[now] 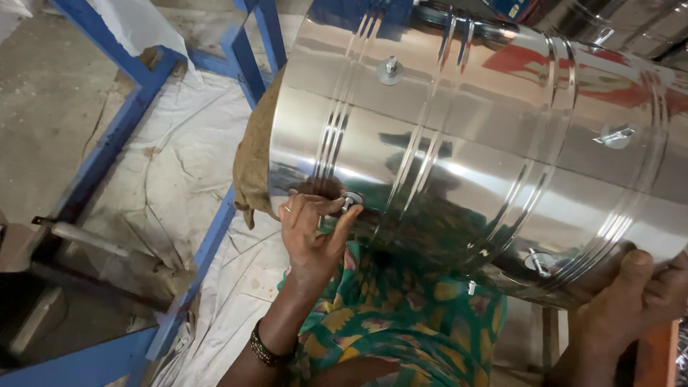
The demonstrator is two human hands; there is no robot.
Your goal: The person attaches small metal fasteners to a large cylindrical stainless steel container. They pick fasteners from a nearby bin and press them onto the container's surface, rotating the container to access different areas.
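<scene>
left grip [315, 229] pinches a small washer-backed bolt [351, 201] at the near end of the steel drum [473, 150] lying across the lap, right hand [634, 294] clasping its far underside; fastening seemingly underway, needing fine finger turns.

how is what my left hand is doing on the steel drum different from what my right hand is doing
The left hand pinches a small washer fitting on the steel drum with its fingertips; the right hand cups the drum's lower edge from below. The left hand is near the cloth-covered end, the right hand at the opposite end. The left hand shows a ring and a bracelet on its wrist; the right hand is partly cut off by the frame. Both touch the drum.
</scene>
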